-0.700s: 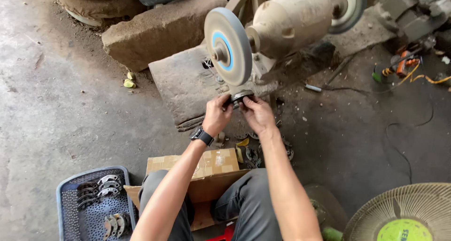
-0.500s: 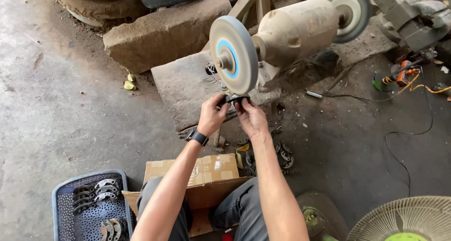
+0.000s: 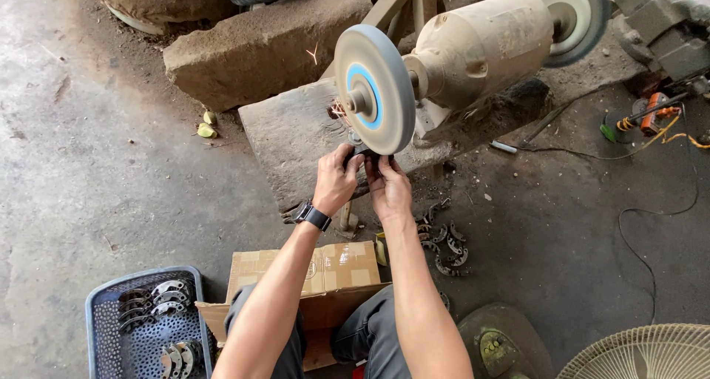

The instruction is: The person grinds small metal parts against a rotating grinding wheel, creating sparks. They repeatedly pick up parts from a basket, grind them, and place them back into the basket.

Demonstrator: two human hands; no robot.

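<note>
A bench grinder (image 3: 481, 46) stands on a stone slab (image 3: 296, 139), with a grey wheel (image 3: 375, 88) that has a blue centre facing me. My left hand (image 3: 336, 181), a black watch on its wrist, and my right hand (image 3: 387, 187) together grip a small dark metal part (image 3: 364, 154) and press it against the lower rim of the wheel. Sparks fly off to the upper left of the wheel. The part is mostly hidden by my fingers.
A blue plastic basket (image 3: 100, 327) at lower left holds several curved metal pieces. A cardboard box (image 3: 303, 272) sits between my knees. More metal pieces (image 3: 444, 246) lie on the floor to the right. A fan grille (image 3: 643, 353) is at lower right; cables (image 3: 658, 127) run at right.
The view has shifted so the grinder sits more to the right. Both hands have stayed at the wheel holding the part, and sparks now show.
</note>
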